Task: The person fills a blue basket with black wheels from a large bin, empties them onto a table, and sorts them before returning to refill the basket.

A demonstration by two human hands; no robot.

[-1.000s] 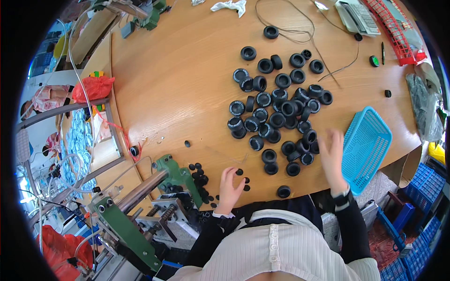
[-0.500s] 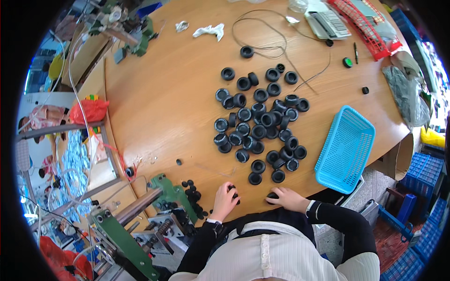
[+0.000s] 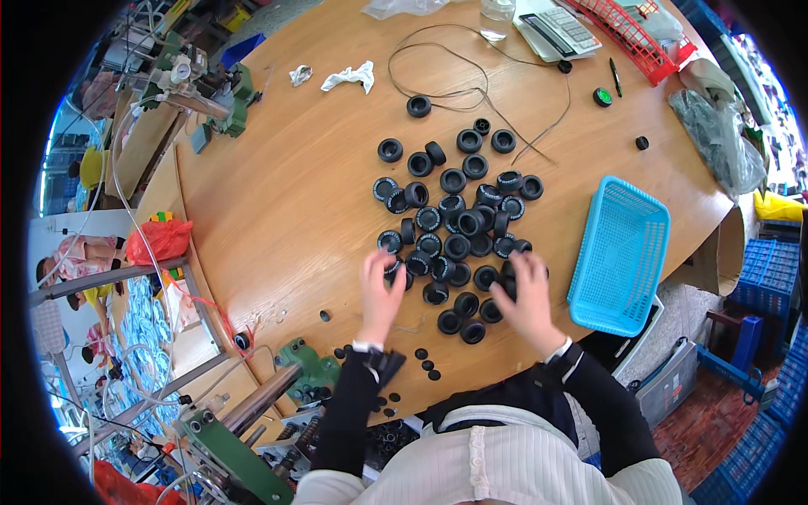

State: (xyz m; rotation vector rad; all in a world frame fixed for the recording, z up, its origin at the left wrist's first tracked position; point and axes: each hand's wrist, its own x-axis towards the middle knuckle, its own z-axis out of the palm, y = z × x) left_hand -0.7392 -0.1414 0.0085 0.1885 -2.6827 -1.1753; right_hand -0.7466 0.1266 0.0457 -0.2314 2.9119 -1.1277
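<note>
Many small black toy tyres (image 3: 457, 247) lie loosely heaped in the middle of the wooden table. My left hand (image 3: 380, 299) reaches to the heap's near left edge, thumb and fingers apart around a tyre (image 3: 392, 268); a firm grip on it does not show. Over the near right side of the heap is my right hand (image 3: 530, 303), its fingers spread above some tyres that it partly covers. Small black round pieces (image 3: 428, 365) lie in a loose row by the front edge, between my forearms.
A blue plastic basket (image 3: 619, 257) stands to the right. Green machine parts (image 3: 307, 366) jut in at the lower left, another machine (image 3: 198, 93) stands at the far left. A thin cable (image 3: 484, 88), a calculator (image 3: 555, 32) and a red mesh basket (image 3: 627, 38) lie at the back.
Both hands have moved forward from the table's front edge to the tyre heap and their fingers have opened. The dark pieces that were at my fingers are no longer there. The view has shifted slightly.
</note>
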